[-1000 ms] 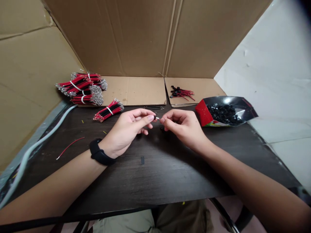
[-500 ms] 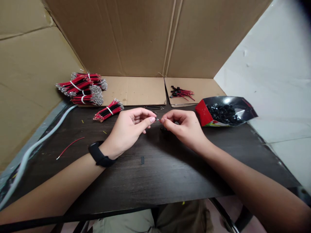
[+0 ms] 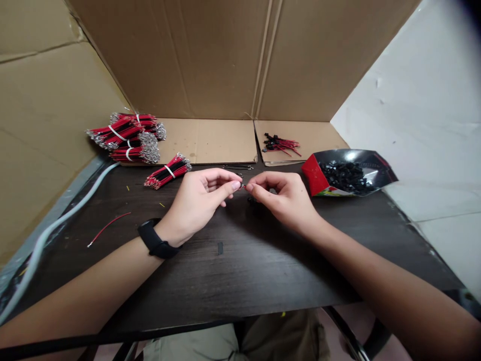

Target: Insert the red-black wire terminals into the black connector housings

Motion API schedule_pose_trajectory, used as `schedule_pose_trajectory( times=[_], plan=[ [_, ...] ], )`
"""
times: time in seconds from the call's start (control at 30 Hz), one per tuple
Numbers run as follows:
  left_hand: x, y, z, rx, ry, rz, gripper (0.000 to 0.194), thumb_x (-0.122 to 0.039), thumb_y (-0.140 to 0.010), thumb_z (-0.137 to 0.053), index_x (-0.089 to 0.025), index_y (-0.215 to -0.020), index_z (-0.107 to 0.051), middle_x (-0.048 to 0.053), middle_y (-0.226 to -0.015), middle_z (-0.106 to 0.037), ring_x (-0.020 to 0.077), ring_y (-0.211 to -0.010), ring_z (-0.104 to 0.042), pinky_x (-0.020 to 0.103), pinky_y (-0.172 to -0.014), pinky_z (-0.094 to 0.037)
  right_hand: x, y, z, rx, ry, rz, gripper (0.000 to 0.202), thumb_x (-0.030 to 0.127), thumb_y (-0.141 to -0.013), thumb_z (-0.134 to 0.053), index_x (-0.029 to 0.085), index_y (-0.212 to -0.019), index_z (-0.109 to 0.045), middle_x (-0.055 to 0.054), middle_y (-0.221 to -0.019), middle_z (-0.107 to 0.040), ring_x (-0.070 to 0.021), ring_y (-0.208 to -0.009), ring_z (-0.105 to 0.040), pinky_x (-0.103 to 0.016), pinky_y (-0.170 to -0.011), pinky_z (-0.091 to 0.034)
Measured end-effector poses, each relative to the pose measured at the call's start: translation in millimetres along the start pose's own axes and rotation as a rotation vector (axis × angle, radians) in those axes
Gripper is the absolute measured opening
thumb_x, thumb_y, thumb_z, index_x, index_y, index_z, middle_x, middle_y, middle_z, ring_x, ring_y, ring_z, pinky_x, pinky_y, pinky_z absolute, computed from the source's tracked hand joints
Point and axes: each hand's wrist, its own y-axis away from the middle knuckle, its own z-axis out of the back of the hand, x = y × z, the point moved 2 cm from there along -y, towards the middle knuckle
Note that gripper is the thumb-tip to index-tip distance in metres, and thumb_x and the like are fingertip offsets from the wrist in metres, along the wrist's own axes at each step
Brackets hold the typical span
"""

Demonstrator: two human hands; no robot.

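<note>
Dark brown wood grain is shown across the desk [image 3: 263, 265], on which an open box [image 3: 313, 175] with a red outer side and a black interior serves as the landmark. Many small black parts [image 3: 347, 175] are contained in the box. To the left of the box, a small piece [image 3: 243, 186] with a bright metallic spot is held just above the desk, between the two hands. The grip of the left hand [image 3: 195, 203] is pinched on one side of this piece, thumb against forefinger; the grip of the right hand [image 3: 287, 198], nearer the box, is likewise pressed together on the other side. The piece is largely covered by the fingers, and its exact form is too small to be told. A black band [image 3: 156, 240] is worn on the left wrist.

Behind the box and to its left, a cluster of red wires with black ends [image 3: 280, 144] is laid on a cardboard sheet [image 3: 319, 133]. Farther left of the box, a tied bundle of red and black wires [image 3: 168, 171] is seen on the desk, with a stack of similar bundles [image 3: 130, 138] beyond it. Well apart from the box, a single red wire [image 3: 108, 228] is placed near the left forearm.
</note>
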Motion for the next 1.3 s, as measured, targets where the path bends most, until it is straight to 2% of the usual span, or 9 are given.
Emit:
schedule_pose_trajectory(
  times=[0.27, 0.43, 0.67, 0.87, 1.03, 1.3],
  plan=[
    [0.9, 2.1, -2.3, -0.039, -0.024, -0.039, 0.019, -0.034, -0.086, -0.082, -0.018, -0.096, -0.082, 0.006, -0.089, -0.08, 0.0166, -0.074, -0.069, 0.026, -0.066, -0.055, 3.7, 3.1, -1.9, 0.005, 0.06, 0.029, 0.021, 0.031, -0.094, -0.067, 0.017, -0.081, -0.074, 0.0, -0.07, -0.068, -0.0138, -0.066, -0.057, -0.026, -0.062, -0.042],
    [5.0, 5.0, -4.9, -0.056, -0.023, -0.091, 0.016, -0.032, -0.086, -0.082, -0.019, -0.095, -0.082, 0.007, -0.095, -0.081, 0.0197, -0.085, -0.074, 0.03, -0.081, -0.06, 2.6, 7.6, -6.9, -0.002, 0.053, 0.058, 0.019, 0.029, -0.096, -0.065, 0.017, -0.082, -0.073, 0.0, -0.071, -0.067, -0.0137, -0.066, -0.057, -0.027, -0.064, -0.043],
    [5.9, 5.5, -5.8, -0.09, -0.028, -0.147, 0.026, -0.034, -0.083, -0.085, -0.018, -0.103, -0.083, 0.009, -0.106, -0.081, 0.0238, -0.096, -0.075, 0.037, -0.094, -0.06, 0.0, 4.8, -8.1, -0.052, -0.035, -0.044, 0.023, 0.035, -0.094, -0.068, 0.017, -0.081, -0.072, 0.0, -0.068, -0.066, -0.0131, -0.063, -0.055, -0.026, -0.061, -0.041],
    [5.5, 4.8, -3.4, -0.11, -0.072, -0.172, 0.024, -0.034, -0.085, -0.083, -0.018, -0.101, -0.081, 0.008, -0.104, -0.081, 0.0226, -0.094, -0.075, 0.035, -0.093, -0.059, -3.7, 1.5, -7.9, -0.024, -0.14, -0.069, 0.022, 0.038, -0.092, -0.072, 0.017, -0.086, -0.074, -0.001, -0.073, -0.069, -0.0131, -0.067, -0.059, -0.026, -0.063, -0.045],
    [5.1, 4.3, -1.9, -0.103, -0.063, -0.193, 0.022, -0.032, -0.087, -0.082, -0.018, -0.102, -0.08, 0.007, -0.102, -0.08, 0.0197, -0.091, -0.075, 0.031, -0.089, -0.059, -5.3, -0.1, -9.2, -0.007, -0.225, -0.086, 0.016, 0.031, -0.089, -0.073, 0.017, -0.096, -0.075, -0.002, -0.083, -0.074, -0.0134, -0.072, -0.063, -0.027, -0.069, -0.049],
    [5.3, 3.7, 0.1, -0.109, -0.113, -0.193, 0.021, -0.031, -0.086, -0.083, -0.017, -0.101, -0.081, 0.007, -0.101, -0.082, 0.0197, -0.09, -0.076, 0.031, -0.086, -0.061, -2.9, 0.7, -5.0, -0.033, -0.022, -0.013, 0.011, 0.023, -0.092, -0.067, 0.016, -0.085, -0.073, 0.0, -0.072, -0.071, -0.0128, -0.067, -0.06, -0.026, -0.064, -0.045]
  ],
)
